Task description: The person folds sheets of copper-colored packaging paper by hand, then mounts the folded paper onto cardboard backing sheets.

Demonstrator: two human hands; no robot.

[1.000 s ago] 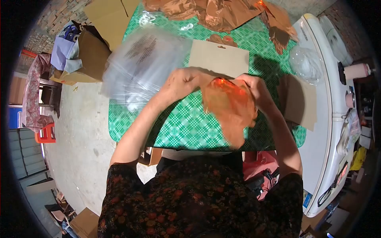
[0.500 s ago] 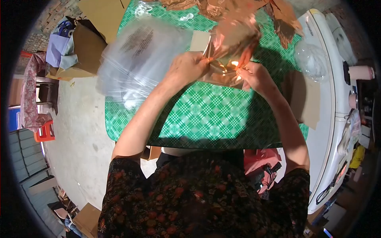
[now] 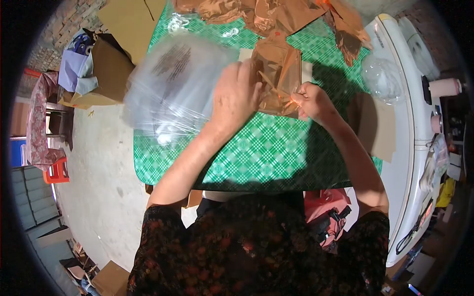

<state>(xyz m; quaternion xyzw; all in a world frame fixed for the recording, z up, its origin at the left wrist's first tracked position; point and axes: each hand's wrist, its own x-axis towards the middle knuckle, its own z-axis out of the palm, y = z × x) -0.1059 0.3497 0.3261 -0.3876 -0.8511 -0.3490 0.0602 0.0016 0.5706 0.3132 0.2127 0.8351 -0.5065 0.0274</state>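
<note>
A copper-coloured, see-through plastic bag [image 3: 279,64] lies flat over a beige card [image 3: 306,72] on the table with the green checked cover [image 3: 256,148]. My right hand [image 3: 314,103] is closed, pinching the bag's near right corner between thumb and fingers. At the bag's left edge my left hand [image 3: 235,96] lies with fingers extended and somewhat blurred, thumb apart, holding nothing I can see. Left of it is a stack of clear plastic bags [image 3: 173,79] with dark print, partly under my left hand and forearm.
More crumpled copper-coloured bags [image 3: 276,15] spread along the table's far edge. White rings [image 3: 231,32] lie near them. A clear plastic bundle [image 3: 381,79] and a cardboard sheet [image 3: 377,128] are at the right, beside a white fridge [image 3: 402,148]. An open carton [image 3: 111,69] stands at the left.
The copper-coloured bag, raised and crumpled before, now lies flatter. My left hand has let go of its left side, and its fingers have straightened. The right hand keeps its pinch.
</note>
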